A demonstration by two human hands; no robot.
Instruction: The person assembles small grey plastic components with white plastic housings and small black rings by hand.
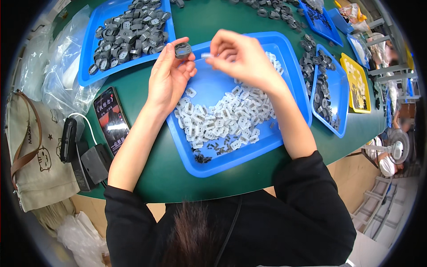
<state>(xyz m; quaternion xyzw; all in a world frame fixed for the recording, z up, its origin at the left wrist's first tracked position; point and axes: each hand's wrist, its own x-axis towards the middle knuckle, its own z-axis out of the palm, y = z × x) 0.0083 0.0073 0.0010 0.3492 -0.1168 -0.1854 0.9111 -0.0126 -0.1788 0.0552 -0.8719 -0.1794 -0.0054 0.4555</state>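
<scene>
Between the fingers and thumb of my left hand [167, 78] sits a round dark grey plastic housing [182, 50], its hollow side facing up. My right hand [242, 58] pinches a small white plastic piece [206, 55] close to the right of the housing, the two apart. Both hands are above the far part of a large blue tray [192, 165]. In that tray lies a heap of small white plastic pieces [231, 116], with some tiny black parts [203, 158] at its near left corner.
A blue tray [83, 73] piled with grey housings [129, 35] stands at far left. A phone [111, 118], black charger [95, 162] and canvas bag [40, 164] lie left. To the right are a smaller blue tray [340, 95], a yellow tray [356, 80] and loose grey housings [307, 62].
</scene>
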